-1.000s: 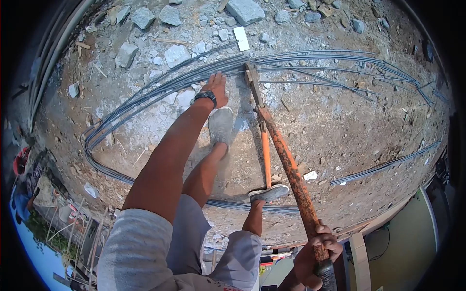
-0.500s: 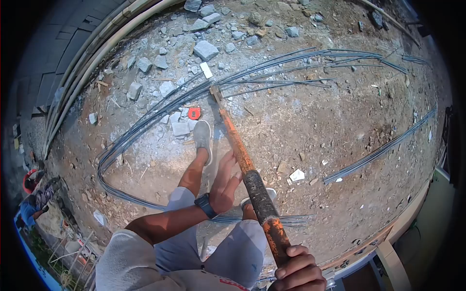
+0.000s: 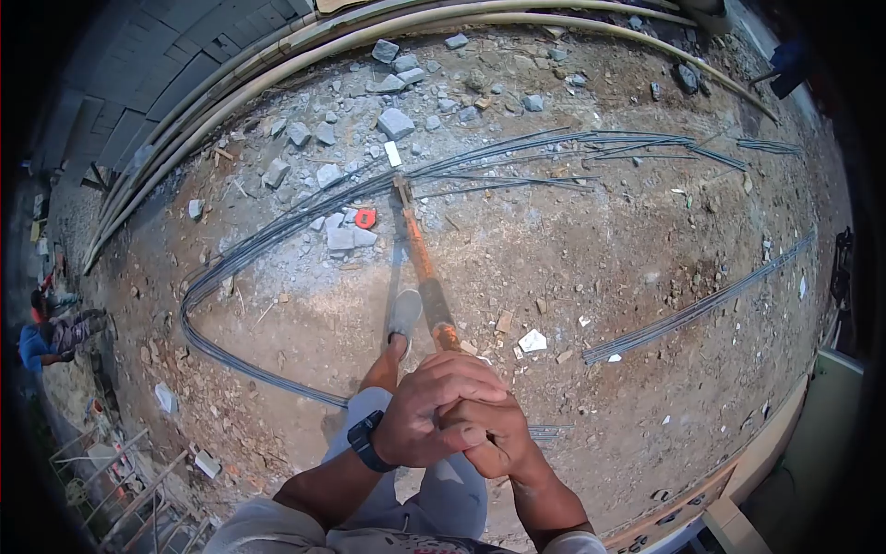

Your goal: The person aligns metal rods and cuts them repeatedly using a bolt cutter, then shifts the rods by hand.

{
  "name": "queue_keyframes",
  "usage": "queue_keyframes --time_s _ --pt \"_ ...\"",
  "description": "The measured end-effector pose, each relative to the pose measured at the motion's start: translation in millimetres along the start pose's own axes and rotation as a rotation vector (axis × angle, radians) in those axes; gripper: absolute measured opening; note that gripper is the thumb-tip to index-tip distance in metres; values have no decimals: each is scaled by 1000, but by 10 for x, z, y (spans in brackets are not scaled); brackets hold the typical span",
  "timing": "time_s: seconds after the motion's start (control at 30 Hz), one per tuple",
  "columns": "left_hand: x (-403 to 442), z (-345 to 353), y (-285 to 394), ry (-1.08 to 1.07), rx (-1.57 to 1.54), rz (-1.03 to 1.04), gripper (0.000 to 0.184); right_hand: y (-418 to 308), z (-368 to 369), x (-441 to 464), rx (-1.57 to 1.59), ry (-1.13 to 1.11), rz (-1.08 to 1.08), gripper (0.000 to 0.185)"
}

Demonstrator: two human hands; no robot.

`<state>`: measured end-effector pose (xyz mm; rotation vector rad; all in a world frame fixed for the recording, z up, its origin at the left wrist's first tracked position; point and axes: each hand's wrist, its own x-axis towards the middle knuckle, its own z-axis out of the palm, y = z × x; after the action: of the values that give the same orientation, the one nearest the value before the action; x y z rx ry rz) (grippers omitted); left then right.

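Both hands meet at the near end of an orange bolt cutter. My left hand, with a dark watch at the wrist, is closed over the top of my right hand, which is wrapped round the handle end. The cutter's jaws rest at a bundle of thin steel bars, just below a small white block. A red tape measure lies on the ground left of the jaws. The bars curve round at the left.
Grey stones lie beyond the bars. Long pale poles run along the far edge. Another bar bundle lies at right. A person in blue is at far left. My shoe is near the cutter.
My left hand has risen from the bars and come onto my right hand. The cutter's handles have swung together and upright. The view has shifted, bringing the tape measure into sight.
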<state>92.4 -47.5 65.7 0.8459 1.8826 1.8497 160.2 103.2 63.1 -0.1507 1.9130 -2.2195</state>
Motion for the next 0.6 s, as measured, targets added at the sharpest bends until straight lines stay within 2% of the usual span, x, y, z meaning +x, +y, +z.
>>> queue_keyframes --time_s 0.03,0.13,0.2,0.27,0.33,0.37,0.43,0.5,0.6 --pt "-30 3 9 6 -66 9 38 -19 15 26 -72 -35 -105 16" --pt "-86 92 -170 59 -200 101 35 169 521 319 1394 -325 -374 18" --pt "-227 259 -484 104 -249 171 33 554 1044 283 2432 -376 -455 20" --pt "-311 345 -863 117 -291 208 34 1031 1271 114 2954 -334 -634 20" --pt "-503 426 -1084 128 -313 211 34 1508 1440 -90 2926 -355 -859 19" --pt "-630 497 -1086 138 -333 192 35 1541 1512 -306 2887 -318 -964 18" --pt "-851 615 -924 133 -356 159 35 1499 1604 -421 2770 -412 -1179 16" --pt "-972 665 -730 142 -370 92 36 1260 1556 -330 3094 -598 -1397 16" --pt "-828 447 -543 156 -422 -138 39 583 772 -469 4204 -915 -1666 25"
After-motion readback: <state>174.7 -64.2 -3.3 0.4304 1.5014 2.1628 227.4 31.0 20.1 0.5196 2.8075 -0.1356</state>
